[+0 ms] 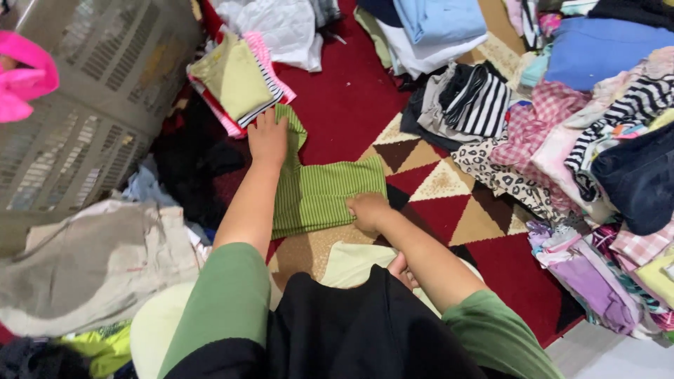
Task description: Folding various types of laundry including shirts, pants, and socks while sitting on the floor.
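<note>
Both hands press a green striped cloth [319, 193] flat on the red carpet [351, 98].
Left hand [267, 137] lies open-palmed at its top edge; right hand [368, 210] is curled, pinching its lower corner.

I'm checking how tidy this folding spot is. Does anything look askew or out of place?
The grey laundry basket leans tilted at the upper left. Both hands press flat on the green striped garment, which lies neatly folded.

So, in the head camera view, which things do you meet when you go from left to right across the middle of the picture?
Grey laundry basket → left hand pressing on the green striped garment → right hand on that garment's near edge → leopard-print cloth → dark blue garment on the pile at the far right.
</note>
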